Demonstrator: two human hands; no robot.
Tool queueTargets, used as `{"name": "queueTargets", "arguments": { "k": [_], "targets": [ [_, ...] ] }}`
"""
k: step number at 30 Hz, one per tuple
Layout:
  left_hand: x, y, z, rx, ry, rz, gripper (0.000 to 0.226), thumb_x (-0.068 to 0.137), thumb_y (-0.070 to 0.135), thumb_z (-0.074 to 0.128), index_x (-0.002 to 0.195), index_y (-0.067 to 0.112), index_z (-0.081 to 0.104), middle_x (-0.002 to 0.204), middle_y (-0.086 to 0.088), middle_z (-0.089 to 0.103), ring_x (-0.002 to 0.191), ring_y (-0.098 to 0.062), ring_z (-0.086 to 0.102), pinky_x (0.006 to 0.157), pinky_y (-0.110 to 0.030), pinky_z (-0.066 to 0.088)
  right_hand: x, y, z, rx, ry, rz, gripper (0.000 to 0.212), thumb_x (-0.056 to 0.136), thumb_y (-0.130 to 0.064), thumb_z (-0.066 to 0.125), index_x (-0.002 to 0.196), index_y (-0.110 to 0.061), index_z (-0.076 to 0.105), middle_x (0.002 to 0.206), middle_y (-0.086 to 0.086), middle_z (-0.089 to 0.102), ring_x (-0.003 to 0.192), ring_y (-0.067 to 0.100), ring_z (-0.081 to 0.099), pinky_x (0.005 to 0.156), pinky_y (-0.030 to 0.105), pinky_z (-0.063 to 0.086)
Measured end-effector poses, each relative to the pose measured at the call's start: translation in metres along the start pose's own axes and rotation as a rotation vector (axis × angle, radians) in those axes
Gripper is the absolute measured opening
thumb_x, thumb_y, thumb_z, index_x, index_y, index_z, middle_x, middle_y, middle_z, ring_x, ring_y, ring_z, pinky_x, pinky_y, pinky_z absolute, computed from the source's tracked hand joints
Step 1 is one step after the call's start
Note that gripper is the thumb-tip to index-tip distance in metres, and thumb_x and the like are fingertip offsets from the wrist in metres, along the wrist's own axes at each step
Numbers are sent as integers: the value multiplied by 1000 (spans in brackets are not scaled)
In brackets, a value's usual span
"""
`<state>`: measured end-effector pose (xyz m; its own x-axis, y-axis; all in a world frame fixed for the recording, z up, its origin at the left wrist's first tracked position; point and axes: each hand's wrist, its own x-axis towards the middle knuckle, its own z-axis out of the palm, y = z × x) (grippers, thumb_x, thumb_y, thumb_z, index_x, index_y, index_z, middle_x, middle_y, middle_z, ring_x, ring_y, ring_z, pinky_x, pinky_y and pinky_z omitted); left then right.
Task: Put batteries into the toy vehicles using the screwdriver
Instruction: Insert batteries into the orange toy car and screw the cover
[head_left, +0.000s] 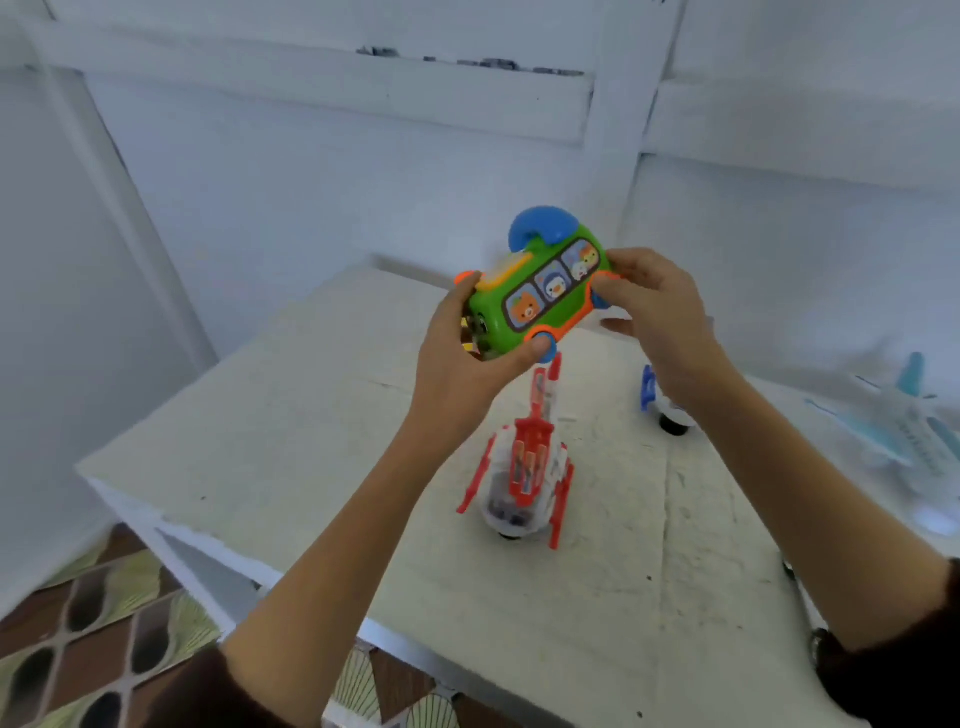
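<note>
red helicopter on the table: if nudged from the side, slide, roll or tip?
The red helicopter appears to stand on two long skids, so it would probably slide rather than roll. Its clear body looks like hollow plastic, likely light. The thin tail boom sticks out far, so a push there would probably swing it round.

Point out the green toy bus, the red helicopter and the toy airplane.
green toy bus (540, 291): head view, on its side panel with the animal windows.
red helicopter (524, 467): head view, on its red top section.
toy airplane (904, 436): head view, on its pale fuselage.
</note>
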<state>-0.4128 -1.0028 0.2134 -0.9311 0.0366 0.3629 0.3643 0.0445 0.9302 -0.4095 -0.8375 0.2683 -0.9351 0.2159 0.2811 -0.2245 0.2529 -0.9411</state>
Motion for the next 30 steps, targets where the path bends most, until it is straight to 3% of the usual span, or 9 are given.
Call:
{"name": "queueTargets", "arguments": {
  "k": [3,7,11,13,15,17,20,23,30],
  "targets": [
    [8,-20,-42,91,51,49,69,71,23,84,129,23,46,122,8,53,99,10,54,73,-10,49,13,4,43,-70,-101,40,26,86,-4,54,108,-16,57,105,6,59,94,20,57,79,32,47],
    [9,-44,-92,199,122,80,73,68,22,86,127,30,44,115,18,48,100,11,50,74,-8,46,20,4,105,-115,-206,34,26,89,-11,55,115,-14,49,106,2,51,86,10,54,61,7,44],
    [9,-72,-132,341,179,61,82,62,31,87,132,18,48,120,6,52,109,-13,53,87,-29,49,30,14,155,-369,-353,76,63,89,-20,59,141,-12,24,123,9,48,105,21,52,82,25,44],
    [8,-83,-145,427,194,47,83,61,30,87,132,17,48,119,8,50,111,-20,50,89,-37,48,29,18,176,-491,-385,78,63,90,-20,56,142,-9,22,130,14,44,104,23,50,76,20,37],
    [5,-95,-154,463,209,22,82,62,22,90,132,16,49,117,10,48,111,-21,48,88,-31,42,21,25,198,-486,-356,74,53,92,-15,52,137,-6,28,127,13,45,94,20,48,60,20,31],
    [0,-108,-159,470,226,-12,80,62,19,90,131,17,49,116,12,48,110,-18,47,86,-22,37,8,33,223,-420,-305,95,45,91,-12,51,132,-5,33,124,15,45,90,20,46,55,25,31],
    [-5,-126,-163,457,243,-54,79,62,17,90,130,16,50,116,12,48,109,-16,48,82,-8,33,-2,52,253,-333,-186,176,52,91,-12,50,138,-10,29,129,15,41,103,25,47,72,24,40],
    [-7,-138,-166,449,254,-79,75,65,15,87,130,16,51,116,12,49,111,-18,51,87,-18,37,-7,67,267,-349,-119,214,53,91,-14,51,139,-12,29,132,13,38,115,28,44,85,33,39],
    [-1,-148,-172,400,239,-130,74,69,18,86,133,17,48,120,11,51,114,-15,52,94,-35,47,2,82,280,-319,-80,205,48,91,-17,52,135,-14,34,128,9,43,108,24,48,79,31,40]
  ]
}}
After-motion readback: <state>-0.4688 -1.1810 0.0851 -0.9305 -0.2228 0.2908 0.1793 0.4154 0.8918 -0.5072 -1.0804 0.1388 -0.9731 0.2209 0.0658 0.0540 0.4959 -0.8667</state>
